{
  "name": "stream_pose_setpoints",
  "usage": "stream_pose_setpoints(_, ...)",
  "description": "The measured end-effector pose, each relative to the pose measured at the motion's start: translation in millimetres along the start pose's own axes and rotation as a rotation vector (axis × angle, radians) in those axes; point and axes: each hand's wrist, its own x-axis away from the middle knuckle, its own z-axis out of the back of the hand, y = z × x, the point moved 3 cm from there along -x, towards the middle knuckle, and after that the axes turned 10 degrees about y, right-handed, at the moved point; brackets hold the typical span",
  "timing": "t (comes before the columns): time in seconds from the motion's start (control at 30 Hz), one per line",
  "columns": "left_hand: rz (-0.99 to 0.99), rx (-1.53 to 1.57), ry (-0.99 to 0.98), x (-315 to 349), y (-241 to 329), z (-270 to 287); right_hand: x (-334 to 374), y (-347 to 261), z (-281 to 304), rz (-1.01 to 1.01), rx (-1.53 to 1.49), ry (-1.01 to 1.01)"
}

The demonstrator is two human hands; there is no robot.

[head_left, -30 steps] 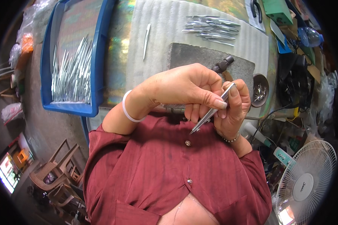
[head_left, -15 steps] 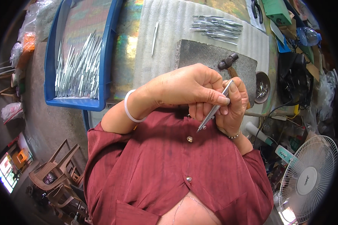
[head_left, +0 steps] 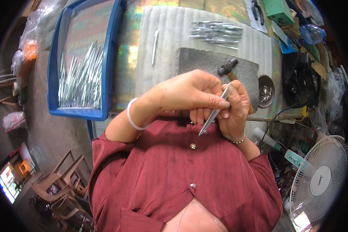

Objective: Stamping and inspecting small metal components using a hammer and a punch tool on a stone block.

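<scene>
A pair of slim silver tweezers slants between my hands in front of my chest, its pointed end toward the lower left. My left hand, with a white bangle on the wrist, pinches it near the middle between thumb and fingers. Around its upper end the fingers of my right hand are closed, a beaded bracelet on that wrist. Just beyond my hands, a hammer rests on a dark grey stone block, its handle partly hidden behind my right hand.
A blue tray at the left holds many upright-leaning tweezers. On white foam sheeting lie one single tweezers and a pile of tweezers. A round bowl of small metal pieces sits at the right; a fan stands lower right.
The table and its things sit slightly lower and further left in view. Both hands keep their grip on the tweezers, with little visible change in their pose.
</scene>
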Motion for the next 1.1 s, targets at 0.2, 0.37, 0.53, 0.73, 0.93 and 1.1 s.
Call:
stream_pose_setpoints(0.2,-0.361,-0.311,0.377,9,1,15,-56,-54,10,0.069,0.245,-0.034)
stream_pose_setpoints(0.37,-0.527,0.103,0.561,26,-6,18,-177,-127,71,0.38,0.999,0.057)
stream_pose_setpoints(0.53,-0.626,0.378,0.65,32,-18,21,-232,-104,114,0.621,1.718,0.127)
stream_pose_setpoints(0.73,-0.609,0.652,0.539,22,-26,18,-89,-81,-1,0.504,1.075,-0.367)
stream_pose_setpoints(0.93,-0.442,0.943,0.265,-6,-37,4,-32,-43,-19,0.631,0.695,-0.593)
stream_pose_setpoints(1.1,-0.421,0.924,0.126,4,-50,2,-28,-30,-14,0.431,0.352,-0.5)
